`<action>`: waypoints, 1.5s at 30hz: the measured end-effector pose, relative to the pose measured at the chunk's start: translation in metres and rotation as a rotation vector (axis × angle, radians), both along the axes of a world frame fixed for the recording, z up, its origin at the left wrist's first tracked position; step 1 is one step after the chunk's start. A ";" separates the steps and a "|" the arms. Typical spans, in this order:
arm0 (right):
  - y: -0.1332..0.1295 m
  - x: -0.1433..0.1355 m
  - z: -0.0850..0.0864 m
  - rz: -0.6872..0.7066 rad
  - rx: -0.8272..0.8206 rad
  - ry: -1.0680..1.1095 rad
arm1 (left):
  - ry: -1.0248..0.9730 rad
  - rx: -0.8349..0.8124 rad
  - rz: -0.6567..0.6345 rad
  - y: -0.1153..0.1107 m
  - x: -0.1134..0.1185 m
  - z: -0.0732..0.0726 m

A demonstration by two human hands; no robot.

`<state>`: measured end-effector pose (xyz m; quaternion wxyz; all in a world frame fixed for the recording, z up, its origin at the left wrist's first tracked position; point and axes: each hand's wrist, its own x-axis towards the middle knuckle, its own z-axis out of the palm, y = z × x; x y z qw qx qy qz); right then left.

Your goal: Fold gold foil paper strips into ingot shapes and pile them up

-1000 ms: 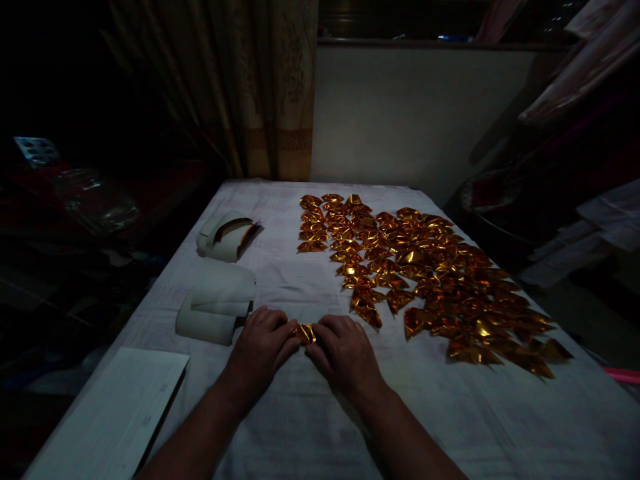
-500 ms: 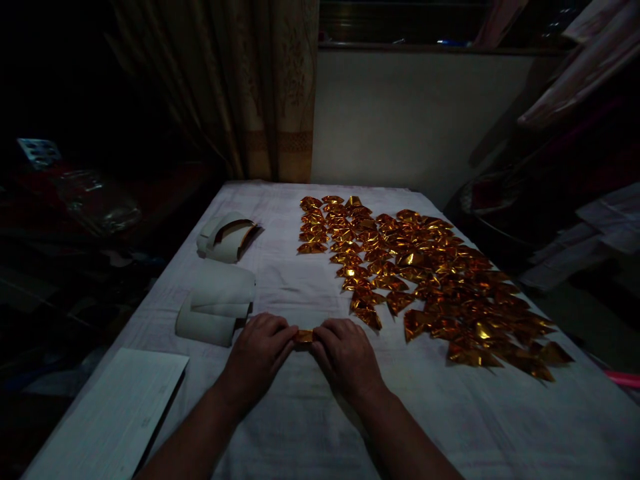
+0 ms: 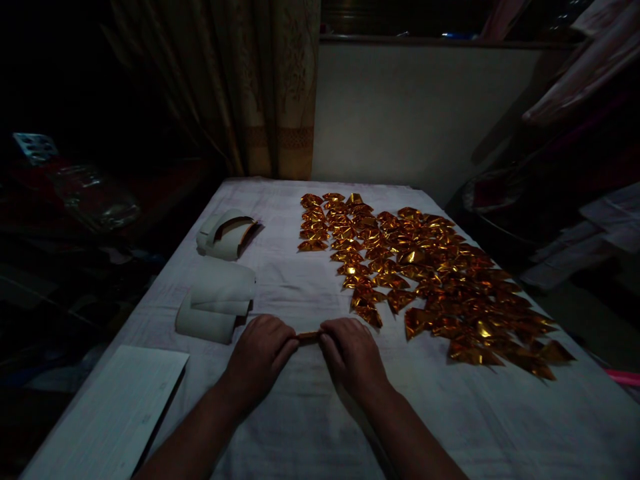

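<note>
Left hand (image 3: pixel 263 350) and right hand (image 3: pixel 351 352) pinch opposite ends of a narrow gold-foil strip (image 3: pixel 309 335), near-left of the spread of folded gold-foil pieces (image 3: pixel 435 267)

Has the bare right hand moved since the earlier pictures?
Yes: the bare right hand has edged slightly rightward, away from the curved, pale, card-like sheet.

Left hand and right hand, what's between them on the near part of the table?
In the head view, a gold foil piece, showing as a narrow strip, spans the gap between left hand and right hand, fingers pinching both ends.
</note>
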<state>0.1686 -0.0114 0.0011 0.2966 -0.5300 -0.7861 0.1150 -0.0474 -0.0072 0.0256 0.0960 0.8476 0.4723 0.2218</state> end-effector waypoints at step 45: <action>-0.002 -0.019 0.000 0.133 0.133 -0.198 | 0.101 -0.008 0.295 -0.003 0.012 -0.003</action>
